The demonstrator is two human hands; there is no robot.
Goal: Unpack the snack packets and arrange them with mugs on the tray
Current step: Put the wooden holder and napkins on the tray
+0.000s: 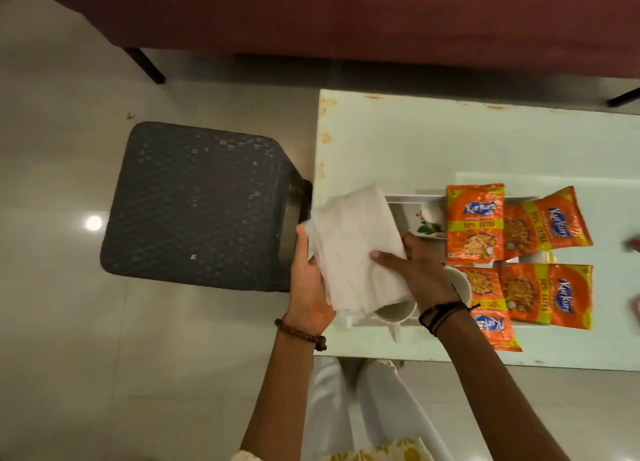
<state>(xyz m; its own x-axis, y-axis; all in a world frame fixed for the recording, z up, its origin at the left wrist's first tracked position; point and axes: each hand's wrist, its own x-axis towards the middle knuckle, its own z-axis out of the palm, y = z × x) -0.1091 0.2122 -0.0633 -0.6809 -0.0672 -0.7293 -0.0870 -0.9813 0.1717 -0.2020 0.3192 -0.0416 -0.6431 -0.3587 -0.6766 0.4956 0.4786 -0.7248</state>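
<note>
Both hands hold a folded white bag [356, 249] over the left end of the white tray [401, 206]. My left hand [310, 280] grips its left edge from below. My right hand [415, 270] presses on its right side. Several orange snack packets lie on the tray: one upright [474, 223], one tilted to its right [550, 221], one at the lower right [550, 294], and one partly under my right wrist [491, 317]. A white mug [398, 313] stands at the tray's near-left corner, another [459, 284] behind my right hand, and a flowered mug [429, 218] at the back.
The tray sits on a white low table [433, 142] with a chipped left edge. A dark woven stool [201, 204] stands on the tiled floor just left of the table. A maroon sofa [346, 13] runs along the far side.
</note>
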